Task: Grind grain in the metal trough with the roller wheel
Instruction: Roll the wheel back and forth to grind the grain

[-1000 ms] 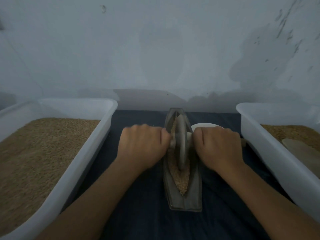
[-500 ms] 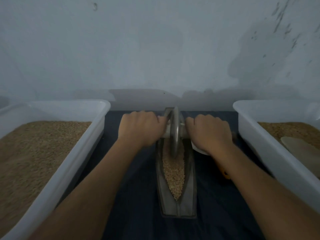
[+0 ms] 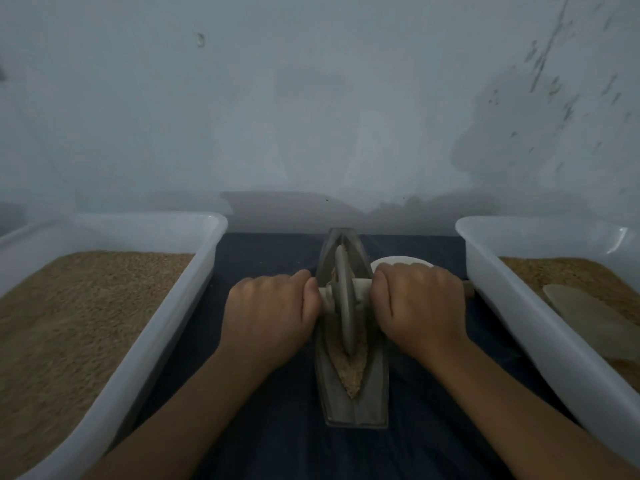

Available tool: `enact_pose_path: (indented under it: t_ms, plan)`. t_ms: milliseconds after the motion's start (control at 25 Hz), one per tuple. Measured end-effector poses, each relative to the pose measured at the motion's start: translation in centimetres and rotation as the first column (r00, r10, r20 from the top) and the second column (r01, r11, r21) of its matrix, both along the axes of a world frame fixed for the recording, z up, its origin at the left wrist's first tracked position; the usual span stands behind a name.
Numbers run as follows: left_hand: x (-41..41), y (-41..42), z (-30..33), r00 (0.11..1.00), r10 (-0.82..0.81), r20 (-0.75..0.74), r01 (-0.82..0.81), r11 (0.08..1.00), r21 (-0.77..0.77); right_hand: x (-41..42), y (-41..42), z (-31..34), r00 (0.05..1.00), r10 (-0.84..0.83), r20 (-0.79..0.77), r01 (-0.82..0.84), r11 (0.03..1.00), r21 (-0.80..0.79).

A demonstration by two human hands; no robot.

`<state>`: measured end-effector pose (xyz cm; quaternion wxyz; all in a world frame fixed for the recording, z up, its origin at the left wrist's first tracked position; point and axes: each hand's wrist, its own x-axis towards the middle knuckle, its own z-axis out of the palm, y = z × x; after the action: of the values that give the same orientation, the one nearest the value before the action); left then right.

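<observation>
While both fists clasp the axle, left hand and right hand flank the roller wheel, upright in the grain-filled metal trough, centre frame, between two white tubs

The hands are hiding the axle ends; both tubs are running off the frame's edges.
</observation>
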<state>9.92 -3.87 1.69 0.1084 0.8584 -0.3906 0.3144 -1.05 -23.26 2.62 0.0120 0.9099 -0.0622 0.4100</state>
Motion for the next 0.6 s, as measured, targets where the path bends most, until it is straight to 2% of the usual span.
enact_pose_path:
  t_ms: [80,120,160,200,240,320,360,440,480,560,600]
  plan:
    - [2.3,-1.8,0.6,0.998,-0.018,0.055,0.007,0.981,0.193,1.9,-1.2,0.3,0.984,-0.126,-0.123,0.133,0.989,0.057]
    - [3.8,-3.0,1.2,0.999,-0.007,0.047,-0.007,0.956,0.293,3.3,-2.3,0.5,0.956,-0.195,-0.22,0.203,0.979,0.013]
    - [5.6,-4.5,2.5,0.999,0.041,-0.034,-0.027,0.939,0.343,4.8,-3.6,0.9,0.916,-0.237,-0.325,0.233,0.971,-0.051]
    - [7.2,-5.8,3.7,0.979,0.096,-0.181,-0.029,0.938,0.345,6.0,-4.7,1.5,0.863,-0.237,-0.446,0.223,0.971,-0.086]
    - [8.7,-6.9,4.3,0.934,0.152,-0.323,-0.033,0.938,0.346,7.0,-5.6,2.2,0.799,-0.197,-0.568,0.199,0.978,-0.06]
    - [10.2,-8.5,5.1,0.891,0.182,-0.415,-0.016,0.928,0.371,8.7,-6.7,3.0,0.702,-0.094,-0.706,0.166,0.985,0.034]
    - [10.5,-8.9,5.2,0.885,0.186,-0.427,-0.02,0.931,0.364,9.1,-7.0,3.1,0.681,-0.081,-0.728,0.163,0.986,0.043]
    - [9.7,-8.4,4.9,0.91,0.173,-0.377,-0.042,0.943,0.329,8.6,-6.4,3.0,0.725,-0.103,-0.681,0.223,0.971,0.09]
    - [8.7,-7.7,4.5,0.936,0.169,-0.308,-0.065,0.945,0.321,7.8,-5.6,2.6,0.769,-0.136,-0.624,0.255,0.961,0.105]
    - [6.2,-5.6,3.0,0.994,0.081,-0.069,-0.057,0.953,0.299,5.2,-3.7,1.5,0.857,-0.227,-0.463,0.255,0.967,-0.002]
    - [4.4,-4.3,2.0,0.999,0.018,0.037,-0.028,0.957,0.289,3.7,-2.6,1.0,0.896,-0.22,-0.385,0.222,0.974,-0.04]
